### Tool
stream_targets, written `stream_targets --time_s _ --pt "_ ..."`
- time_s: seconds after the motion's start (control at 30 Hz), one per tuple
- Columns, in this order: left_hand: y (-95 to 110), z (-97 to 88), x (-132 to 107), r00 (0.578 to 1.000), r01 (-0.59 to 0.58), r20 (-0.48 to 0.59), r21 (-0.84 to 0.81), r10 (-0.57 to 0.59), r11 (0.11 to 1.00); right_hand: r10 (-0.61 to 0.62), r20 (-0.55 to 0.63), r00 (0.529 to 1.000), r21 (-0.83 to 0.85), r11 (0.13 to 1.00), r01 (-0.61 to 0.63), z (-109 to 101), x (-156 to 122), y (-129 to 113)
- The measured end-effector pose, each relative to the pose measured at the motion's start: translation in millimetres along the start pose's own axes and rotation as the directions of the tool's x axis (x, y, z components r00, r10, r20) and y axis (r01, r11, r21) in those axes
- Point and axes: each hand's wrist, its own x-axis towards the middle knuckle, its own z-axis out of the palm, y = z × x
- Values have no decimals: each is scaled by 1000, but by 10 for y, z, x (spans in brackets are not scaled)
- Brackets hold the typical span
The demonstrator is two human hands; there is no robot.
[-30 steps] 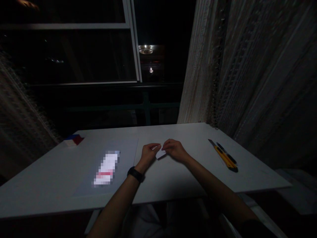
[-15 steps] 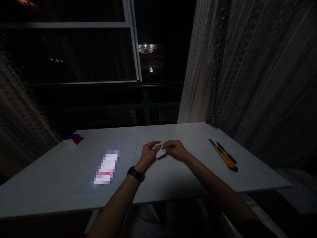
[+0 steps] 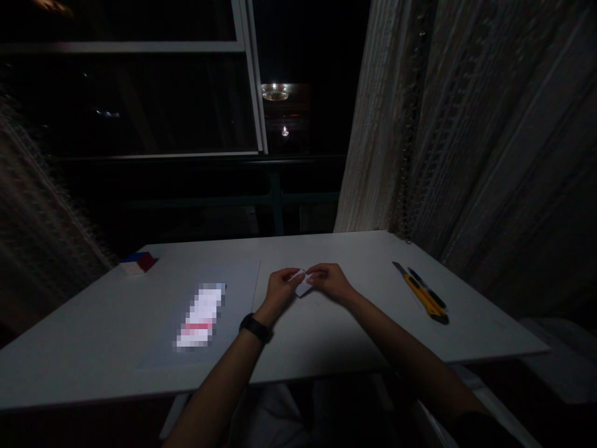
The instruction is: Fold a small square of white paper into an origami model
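Observation:
Between my hands is a small folded piece of white paper (image 3: 303,288), held just over the middle of the table. My left hand (image 3: 281,287) pinches its left side, thumb and fingers together; a dark band circles that wrist. From the right, my right hand (image 3: 330,281) grips the upper right part of the paper with thumb and forefinger. The fingers cover part of the paper, so its full shape is hidden.
On the white table (image 3: 354,348), a lit, blurred-out phone (image 3: 200,316) rests on a pale sheet (image 3: 242,292). A coloured cube (image 3: 138,262) stands far left. At right lie a yellow utility knife (image 3: 422,292) and a dark pen (image 3: 428,290). Curtains (image 3: 373,124) hang behind.
The fingers of both hands have shifted slightly on the paper, and the paper's visible shape differs a little. Everything else stays in place.

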Motion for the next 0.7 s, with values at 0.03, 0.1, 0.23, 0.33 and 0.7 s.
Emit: stream_targets --time_s 0.03,0.1,0.23,0.33,0.7 --pt "-5 0 3 1000 -2 2 13 2 1000 -1 0 1000 -6 1000 1 -4 -1 1" --pt "-18 -6 8 1000 1 -1 21 -1 1000 -11 10 1000 -12 1000 11 -6 -6 -11" --pt "-40 -28 14 1000 24 17 -27 -24 999 -36 35 999 3 999 36 51 -24 -41" --pt "-42 -25 7 999 25 28 -38 -24 999 -28 15 999 -34 999 29 106 -34 -30" --pt "-29 16 -6 1000 -8 -5 76 9 997 21 34 999 -10 1000 -20 122 -15 10"
